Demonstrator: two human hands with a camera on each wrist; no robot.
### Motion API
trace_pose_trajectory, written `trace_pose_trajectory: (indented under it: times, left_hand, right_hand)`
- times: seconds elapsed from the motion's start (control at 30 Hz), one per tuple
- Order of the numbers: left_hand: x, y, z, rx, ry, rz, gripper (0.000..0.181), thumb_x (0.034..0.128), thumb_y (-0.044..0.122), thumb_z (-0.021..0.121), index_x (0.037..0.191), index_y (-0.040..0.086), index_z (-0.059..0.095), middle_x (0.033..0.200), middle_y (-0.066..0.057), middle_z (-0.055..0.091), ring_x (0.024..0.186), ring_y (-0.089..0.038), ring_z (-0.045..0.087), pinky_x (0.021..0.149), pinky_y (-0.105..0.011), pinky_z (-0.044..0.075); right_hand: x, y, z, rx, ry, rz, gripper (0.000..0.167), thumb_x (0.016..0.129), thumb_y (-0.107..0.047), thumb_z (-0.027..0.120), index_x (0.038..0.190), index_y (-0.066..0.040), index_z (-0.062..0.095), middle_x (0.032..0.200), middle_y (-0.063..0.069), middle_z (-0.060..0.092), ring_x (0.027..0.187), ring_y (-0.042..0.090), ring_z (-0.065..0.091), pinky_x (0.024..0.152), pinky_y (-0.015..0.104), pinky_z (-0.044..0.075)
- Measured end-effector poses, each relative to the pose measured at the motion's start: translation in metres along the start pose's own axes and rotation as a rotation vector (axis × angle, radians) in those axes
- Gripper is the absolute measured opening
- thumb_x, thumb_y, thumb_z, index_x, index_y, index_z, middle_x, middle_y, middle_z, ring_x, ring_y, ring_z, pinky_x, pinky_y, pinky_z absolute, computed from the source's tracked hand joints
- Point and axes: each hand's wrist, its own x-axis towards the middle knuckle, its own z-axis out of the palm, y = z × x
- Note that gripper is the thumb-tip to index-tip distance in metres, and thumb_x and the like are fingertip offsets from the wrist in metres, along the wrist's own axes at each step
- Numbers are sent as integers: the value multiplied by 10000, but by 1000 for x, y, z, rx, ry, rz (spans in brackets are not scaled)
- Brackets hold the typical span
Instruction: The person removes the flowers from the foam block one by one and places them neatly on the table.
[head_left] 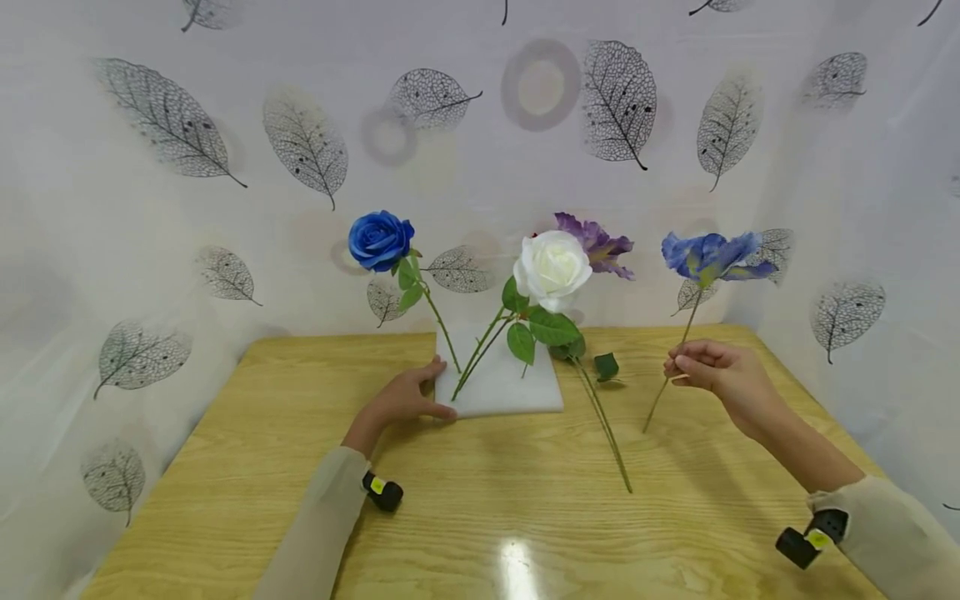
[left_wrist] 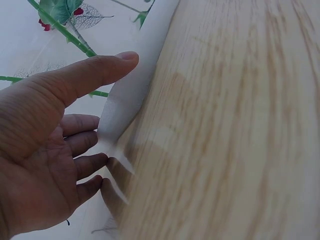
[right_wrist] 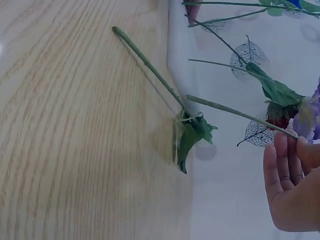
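A white foam block point(head_left: 517, 402) lies on the table, and my left hand point(head_left: 405, 393) rests against its left edge, thumb near the front corner. In the left wrist view those fingers point(left_wrist: 85, 142) look relaxed. A blue rose point(head_left: 381, 241) and a white rose point(head_left: 553, 271) rise from the block, with a purple flower point(head_left: 600, 246) behind the white one. My right hand point(head_left: 716, 377) pinches the thin stem of a blue-violet iris point(head_left: 708, 257), held above the table to the right of the block. Its lower stem end point(right_wrist: 215, 104) points down, free.
A green stem with leaves point(head_left: 603, 417) lies on the wooden table point(head_left: 225, 483) between the block and the right hand. Partly hidden red petals point(right_wrist: 277, 122) show near the iris in the right wrist view. A leaf-patterned curtain point(head_left: 450, 183) hangs behind the table.
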Motion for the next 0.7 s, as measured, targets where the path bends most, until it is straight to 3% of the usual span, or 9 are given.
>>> trace_pose_trajectory:
  times: [0.27,0.53,0.7]
  left_hand:
    - [1,-2,0,3,-2,5,1066,786,429,877,1605,88,285,1695,-83,182,1580,-297,175,1291,-485,195]
    - [2,-2,0,-3,-6,7,1068,781,434,879,1603,88,290,1695,-83,182,1580,-296,172,1291,-483,193]
    - [2,-2,0,2,-4,14,1065,782,423,881,1600,79,292,1692,-89,188,1579,-297,173,1291,-481,192]
  right_hand:
    - [8,15,0,-90,1,167,130,1022,-111,618,1109,-46,689,1005,-61,766,912,87,744,807,274,635]
    - [19,26,15,-185,-20,257,346,1039,-122,587,1255,149,574,971,-115,743,891,69,740,825,312,642]
    - [26,32,24,-234,-36,296,410,1040,-102,570,1303,209,519,1004,-4,748,869,88,740,843,374,643]
